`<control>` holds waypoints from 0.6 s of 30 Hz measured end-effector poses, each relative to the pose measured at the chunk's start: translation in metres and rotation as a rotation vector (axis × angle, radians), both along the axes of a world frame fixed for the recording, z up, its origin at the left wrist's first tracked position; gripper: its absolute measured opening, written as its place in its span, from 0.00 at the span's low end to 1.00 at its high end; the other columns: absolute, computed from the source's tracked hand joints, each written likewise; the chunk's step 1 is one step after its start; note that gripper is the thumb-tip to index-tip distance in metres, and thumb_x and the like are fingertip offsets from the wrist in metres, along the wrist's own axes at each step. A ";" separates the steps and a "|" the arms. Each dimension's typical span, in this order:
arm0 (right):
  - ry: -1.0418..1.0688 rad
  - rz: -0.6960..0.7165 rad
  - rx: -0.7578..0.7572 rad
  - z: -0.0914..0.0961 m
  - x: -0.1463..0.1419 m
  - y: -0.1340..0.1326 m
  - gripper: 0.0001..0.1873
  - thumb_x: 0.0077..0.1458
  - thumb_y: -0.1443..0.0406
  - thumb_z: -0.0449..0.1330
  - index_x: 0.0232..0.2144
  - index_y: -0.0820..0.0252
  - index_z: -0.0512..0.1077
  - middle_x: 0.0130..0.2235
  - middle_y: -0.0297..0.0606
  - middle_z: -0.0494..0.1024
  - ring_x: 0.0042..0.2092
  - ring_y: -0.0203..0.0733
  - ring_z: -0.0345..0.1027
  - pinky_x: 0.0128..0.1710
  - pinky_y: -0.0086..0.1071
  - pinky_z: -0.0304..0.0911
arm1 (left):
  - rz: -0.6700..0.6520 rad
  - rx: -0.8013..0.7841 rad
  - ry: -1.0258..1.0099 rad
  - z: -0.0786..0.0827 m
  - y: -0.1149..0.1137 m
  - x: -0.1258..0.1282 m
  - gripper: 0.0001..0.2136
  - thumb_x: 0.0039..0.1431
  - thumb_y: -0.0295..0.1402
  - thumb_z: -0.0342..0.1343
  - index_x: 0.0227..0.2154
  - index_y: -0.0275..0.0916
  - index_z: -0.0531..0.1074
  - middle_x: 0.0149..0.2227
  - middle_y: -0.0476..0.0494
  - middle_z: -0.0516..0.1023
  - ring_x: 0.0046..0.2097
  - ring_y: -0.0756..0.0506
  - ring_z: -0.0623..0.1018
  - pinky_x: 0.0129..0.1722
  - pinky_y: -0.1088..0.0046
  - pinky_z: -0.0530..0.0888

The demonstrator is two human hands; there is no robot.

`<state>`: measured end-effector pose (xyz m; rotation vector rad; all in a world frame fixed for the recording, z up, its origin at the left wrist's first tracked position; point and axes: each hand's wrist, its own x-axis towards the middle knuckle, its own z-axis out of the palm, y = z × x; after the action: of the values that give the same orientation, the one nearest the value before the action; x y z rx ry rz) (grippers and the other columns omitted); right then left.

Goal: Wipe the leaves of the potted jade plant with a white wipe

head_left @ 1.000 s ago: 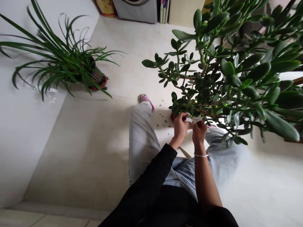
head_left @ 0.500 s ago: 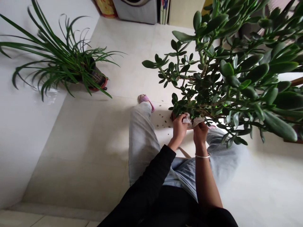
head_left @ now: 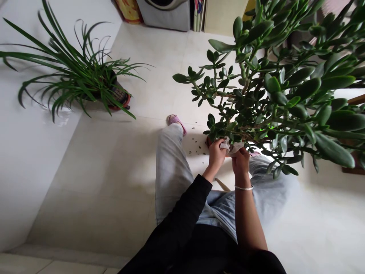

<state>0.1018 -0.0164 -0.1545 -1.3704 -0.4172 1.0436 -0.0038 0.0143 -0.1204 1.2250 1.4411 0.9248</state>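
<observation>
My left hand [head_left: 217, 155] pinches one side of a crumpled white tissue [head_left: 235, 147]. The other side of it is gripped by my right hand [head_left: 241, 161], which has a silver bangle on its wrist. Both hands are at the near edge of a big jade plant [head_left: 273, 91] with thick green leaves. Only slivers of its reddish-brown pot [head_left: 208, 142] show beside my left hand and below the tissue. Leaves hide the rest of the pot, and most fingertips are out of sight.
Dark crumbs [head_left: 195, 147] are scattered on the pale floor [head_left: 119, 182] near my pink shoe [head_left: 176, 121]. A long-leaved potted plant [head_left: 99, 82] stands by the left wall. A grey appliance [head_left: 168, 17] and a cream panel [head_left: 224, 17] are at the back.
My right hand has shifted slightly left, toward my left hand, with the tissue still between them. The camera view has moved a little. The plants stay in place.
</observation>
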 end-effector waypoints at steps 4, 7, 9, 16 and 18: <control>-0.007 -0.009 -0.016 -0.001 0.005 -0.001 0.13 0.37 0.62 0.71 0.30 0.58 0.78 0.30 0.32 0.80 0.33 0.37 0.71 0.37 0.34 0.69 | 0.047 0.012 0.029 0.002 0.001 -0.002 0.13 0.56 0.17 0.58 0.35 0.39 0.83 0.36 0.43 0.86 0.40 0.44 0.83 0.45 0.70 0.76; -0.018 -0.016 -0.025 -0.002 0.007 -0.002 0.15 0.37 0.62 0.71 0.31 0.59 0.79 0.31 0.33 0.81 0.32 0.37 0.72 0.35 0.33 0.69 | 0.070 0.001 0.028 0.001 0.001 -0.003 0.11 0.55 0.18 0.59 0.32 0.40 0.81 0.32 0.47 0.84 0.36 0.46 0.80 0.40 0.73 0.74; -0.028 -0.018 -0.029 -0.003 0.008 -0.003 0.15 0.37 0.61 0.71 0.31 0.60 0.78 0.30 0.33 0.81 0.31 0.36 0.71 0.32 0.32 0.68 | 0.082 -0.006 0.023 0.000 0.001 -0.002 0.09 0.55 0.19 0.61 0.29 0.39 0.79 0.30 0.49 0.82 0.34 0.47 0.79 0.39 0.75 0.73; -0.072 -0.040 -0.025 -0.013 0.011 -0.008 0.12 0.38 0.61 0.70 0.26 0.58 0.72 0.25 0.28 0.74 0.28 0.32 0.63 0.30 0.29 0.63 | 0.127 0.025 -0.011 -0.005 -0.010 -0.003 0.06 0.57 0.21 0.61 0.31 0.39 0.76 0.34 0.47 0.83 0.38 0.46 0.79 0.46 0.71 0.74; -0.099 -0.031 -0.025 -0.015 0.012 -0.010 0.12 0.41 0.60 0.69 0.28 0.58 0.73 0.26 0.29 0.75 0.29 0.34 0.65 0.30 0.29 0.64 | 0.161 0.019 -0.049 -0.009 -0.018 -0.004 0.08 0.55 0.19 0.59 0.33 0.39 0.76 0.38 0.44 0.83 0.41 0.45 0.80 0.47 0.71 0.74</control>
<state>0.1141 -0.0265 -0.1698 -1.4511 -0.4556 0.9610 -0.0082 -0.0037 -0.1291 1.1048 1.5112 1.0723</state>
